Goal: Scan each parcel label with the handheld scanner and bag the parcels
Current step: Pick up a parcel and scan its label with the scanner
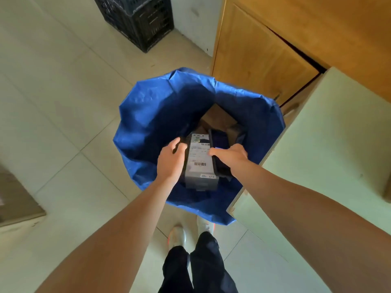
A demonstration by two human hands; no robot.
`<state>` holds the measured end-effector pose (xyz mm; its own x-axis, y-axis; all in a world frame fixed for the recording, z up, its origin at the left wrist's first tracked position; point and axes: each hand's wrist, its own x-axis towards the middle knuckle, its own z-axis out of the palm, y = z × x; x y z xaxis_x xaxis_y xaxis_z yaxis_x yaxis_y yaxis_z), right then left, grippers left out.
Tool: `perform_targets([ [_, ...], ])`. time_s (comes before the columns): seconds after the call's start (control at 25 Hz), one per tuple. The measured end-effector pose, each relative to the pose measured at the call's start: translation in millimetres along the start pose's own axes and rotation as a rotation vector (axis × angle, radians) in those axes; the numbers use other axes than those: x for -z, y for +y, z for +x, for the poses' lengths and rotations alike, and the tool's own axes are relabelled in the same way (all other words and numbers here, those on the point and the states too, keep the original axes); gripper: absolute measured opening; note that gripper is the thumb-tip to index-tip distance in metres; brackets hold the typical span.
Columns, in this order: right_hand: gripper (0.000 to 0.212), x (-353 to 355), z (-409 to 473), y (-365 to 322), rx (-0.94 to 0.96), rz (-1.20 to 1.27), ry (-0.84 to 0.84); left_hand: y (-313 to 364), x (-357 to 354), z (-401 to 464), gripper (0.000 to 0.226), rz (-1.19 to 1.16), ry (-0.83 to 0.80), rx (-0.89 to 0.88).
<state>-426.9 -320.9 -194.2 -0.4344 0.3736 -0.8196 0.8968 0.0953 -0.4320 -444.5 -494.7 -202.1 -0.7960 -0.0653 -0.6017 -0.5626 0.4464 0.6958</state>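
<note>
Bag [148,115]: crinkled blue woven plastic, standing open on the tiled floor [63,102].
Left hand [169,161]: fingers pressing the parcel's left side.
Parcel [200,163]: grey rectangular box, white barcode label up, sitting inside the bag.
Right hand [230,157]: fingers gripping its right edge.
Counter [317,144]: smooth, pale, touching the bag.

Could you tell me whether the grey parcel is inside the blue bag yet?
Inside: the grey parcel sits below the blue bag rim.
</note>
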Motion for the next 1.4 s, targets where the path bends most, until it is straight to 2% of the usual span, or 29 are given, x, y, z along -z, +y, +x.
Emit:
perform_targets([
  [0.08, 0.088, 5.8, -4.1, -1.5, 0.007, 0.012, 0.020, 7.8, -0.7, -4.1, 0.060, 0.011, 0.092, -0.088],
  [0.16, 0.088, 13.4, -15.1, -7.1, 0.015, 0.018, 0.011, 18.6, -0.9, -12.9, 0.066, 0.005, 0.123, -0.118],
  [0.44, 0.091, 53.3, -83.3, -21.7, 0.139, 0.051, 0.077, 76.8, 6.7, -81.3, 0.063, 0.040, 0.095, -0.276],
  [0.64, 0.063, 102.2, -147.9, -4.5, 0.241, 0.036, 0.238, 114.0, 3.9, -141.8, 0.063, -0.029, 0.026, -0.443],
  [0.76, 0.061, 140.3, -188.5, 17.6, 0.254, 0.089, 0.315, 134.0, -4.7, -181.6, 0.059, -0.085, -0.014, -0.539],
  [1.0, 0.056, 208.3, -252.7, 82.2, 0.262, 0.118, 0.417, 154.8, -52.1, -267.6, 0.048, -0.053, -0.190, -0.681],
  [1.12, 0.062, 243.2, -267.5, 117.9, 0.231, 0.045, 0.432, 156.0, -83.0, -311.3, 0.047, -0.025, -0.265, -0.692],
  [1.24, 0.062, 280.6, -277.0, 157.2, 0.205, -0.066, 0.436, 150.8, -123.7, -344.9, 0.046, 0.036, -0.275, -0.711],
  [1.4, 0.061, 345.2, -286.3, 233.6, 0.163, -0.092, 0.443, 137.4, -203.8, -404.5, 0.043, 0.103, -0.316, -0.689],
])
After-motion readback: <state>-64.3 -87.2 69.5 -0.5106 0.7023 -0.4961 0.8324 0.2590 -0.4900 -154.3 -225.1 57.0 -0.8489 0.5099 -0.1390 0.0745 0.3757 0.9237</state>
